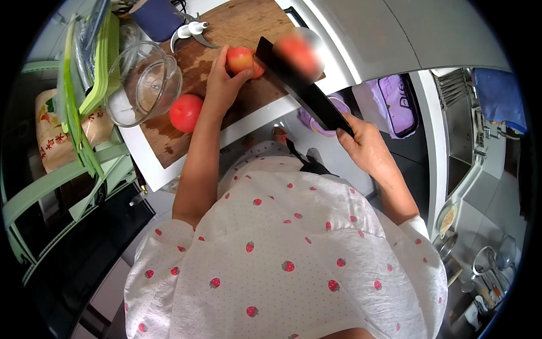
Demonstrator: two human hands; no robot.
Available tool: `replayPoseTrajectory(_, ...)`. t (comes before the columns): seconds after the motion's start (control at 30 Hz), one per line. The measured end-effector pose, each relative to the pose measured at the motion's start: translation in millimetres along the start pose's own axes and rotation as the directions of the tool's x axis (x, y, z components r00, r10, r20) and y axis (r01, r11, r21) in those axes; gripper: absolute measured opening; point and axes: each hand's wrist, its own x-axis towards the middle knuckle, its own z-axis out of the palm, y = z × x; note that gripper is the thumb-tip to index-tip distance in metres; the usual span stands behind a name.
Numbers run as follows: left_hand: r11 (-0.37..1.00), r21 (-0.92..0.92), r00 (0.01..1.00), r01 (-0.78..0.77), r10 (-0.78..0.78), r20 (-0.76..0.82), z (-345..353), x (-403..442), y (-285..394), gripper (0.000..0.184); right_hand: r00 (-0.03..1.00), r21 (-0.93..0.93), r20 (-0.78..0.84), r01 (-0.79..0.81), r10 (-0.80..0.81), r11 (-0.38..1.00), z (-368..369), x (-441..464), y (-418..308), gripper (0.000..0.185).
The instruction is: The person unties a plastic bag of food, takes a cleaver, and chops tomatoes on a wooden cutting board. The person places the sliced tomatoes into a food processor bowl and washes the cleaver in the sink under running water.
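Observation:
My left hand is closed round a red tomato on the wooden cutting board. In my right hand is the black handle of a wide knife. The knife's dark blade slants up and left, its far end close beside the held tomato. A blurred red shape shows on the other side of the blade; its outline is smeared. Left of my left forearm, a whole red tomato rests on the board.
Left of the board are a clear glass bowl, green onions and a green rack. A white chopper blade and a dark blue container lie at the board's far left. A purple basin stands below.

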Motion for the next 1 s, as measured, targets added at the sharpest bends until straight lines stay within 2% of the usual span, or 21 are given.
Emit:
replayPoseTrajectory(0.07, 0.984, -0.154, 0.996, 0.093, -0.091, 0.019, 1.7, 0.8, 1.9, 0.078, 1.000, -0.004, -0.001, -0.003, 0.003, 1.000, -0.3, -0.2, -2.7, 0.018)
replayPoseTrajectory(0.2, 0.981, -0.158, 0.994, 0.109, -0.111, -0.003, 1.5, 0.7, 6.7, 0.072, 1.000, -0.025, -0.029, 0.003, -0.003, 1.000, 2.0, -0.1, -5.2, 0.018)
replayPoseTrajectory(0.3, 0.988, -0.112, 0.994, 0.108, -0.111, -0.021, 2.1, 1.2, 5.4, 0.068, 0.999, -0.107, -0.010, -0.031, 0.030, 0.994, 4.2, 0.1, -12.2, 0.021)
replayPoseTrajectory(0.37, 1.000, 0.019, 0.996, 0.012, -0.010, -0.091, 4.1, 0.7, -0.5, 0.064, 0.996, -0.255, -0.079, 0.027, -0.049, 0.967, 11.1, -0.3, -15.6, 0.024)
replayPoseTrajectory(0.4, 1.000, 0.020, 0.996, 0.007, -0.005, -0.088, 5.4, 1.1, -1.2, 0.064, 0.995, -0.253, -0.086, 0.026, -0.049, 0.967, 15.3, 0.9, -16.1, 0.024)
replayPoseTrajectory(0.47, 0.995, -0.091, 0.992, 0.041, -0.052, -0.119, 8.6, 0.7, -0.4, 0.054, 0.990, -0.311, -0.111, 0.053, -0.092, 0.949, 22.8, 1.9, -16.4, 0.028)
replayPoseTrajectory(0.5, 0.995, -0.091, 0.993, 0.035, -0.045, -0.112, 9.5, 0.2, 1.0, 0.054, 0.989, -0.310, -0.120, 0.046, -0.088, 0.950, 23.5, 0.6, -17.6, 0.028)
replayPoseTrajectory(0.57, 0.962, -0.231, 0.980, 0.143, -0.169, -0.100, 10.3, -1.5, 4.5, 0.059, 0.993, -0.356, -0.099, 0.019, -0.057, 0.934, 23.0, -2.1, -20.5, 0.030)
replayPoseTrajectory(0.6, 0.963, -0.231, 0.982, 0.137, -0.162, -0.094, 10.8, -2.0, 6.6, 0.059, 0.993, -0.355, -0.108, 0.013, -0.055, 0.935, 20.8, -3.4, -23.4, 0.030)
replayPoseTrajectory(0.67, 0.992, -0.090, 0.984, 0.091, -0.103, -0.143, 14.4, -4.0, 9.8, 0.059, 0.998, -0.368, -0.064, -0.008, -0.017, 0.930, 15.2, -6.9, -28.5, 0.029)
replayPoseTrajectory(0.8, 0.996, -0.037, 0.978, 0.079, -0.085, -0.191, 15.9, -3.9, 7.2, 0.059, 0.997, -0.363, -0.078, -0.005, -0.025, 0.932, 25.8, -0.7, -28.4, 0.028)
replayPoseTrajectory(0.9, 0.988, -0.141, 0.982, 0.058, -0.082, -0.171, 19.2, -5.8, -1.3, 0.060, 0.994, -0.332, -0.102, 0.008, -0.044, 0.943, 29.3, -6.7, -25.7, 0.032)
replayPoseTrajectory(0.97, 1.000, 0.019, 0.973, 0.008, -0.003, -0.230, 23.2, -9.0, -0.5, 0.059, 0.998, -0.388, -0.064, -0.044, 0.020, 0.921, 25.8, -10.4, -27.3, 0.031)
replayPoseTrajectory(1.0, 1.000, 0.018, 0.974, 0.007, -0.003, -0.225, 24.8, -10.1, -0.8, 0.059, 0.997, -0.386, -0.068, -0.049, 0.025, 0.921, 27.0, -8.8, -28.0, 0.031)
